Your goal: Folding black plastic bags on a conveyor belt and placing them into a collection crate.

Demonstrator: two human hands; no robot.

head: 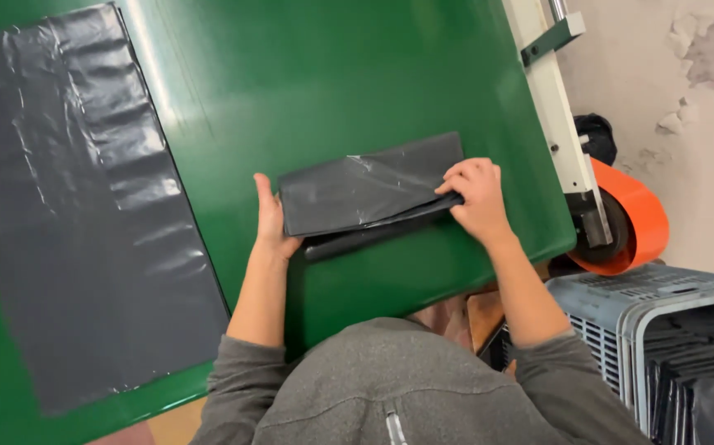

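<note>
A folded dark grey plastic bag [369,191] lies on the green table [332,74], near its front edge. My left hand [271,218] grips the bag's left end, thumb up along its side. At the bag's right end, my right hand [477,198] presses down with its fingers curled over the folded layers. A narrow lower fold sticks out beneath the bag towards me.
A long flat sheet of dark grey plastic [77,206] lies spread on the table's left side. A white metal bar [559,107] and an orange roller [633,218] stand at the table's right edge. A grey crate [620,305] holding folded dark bags sits at lower right.
</note>
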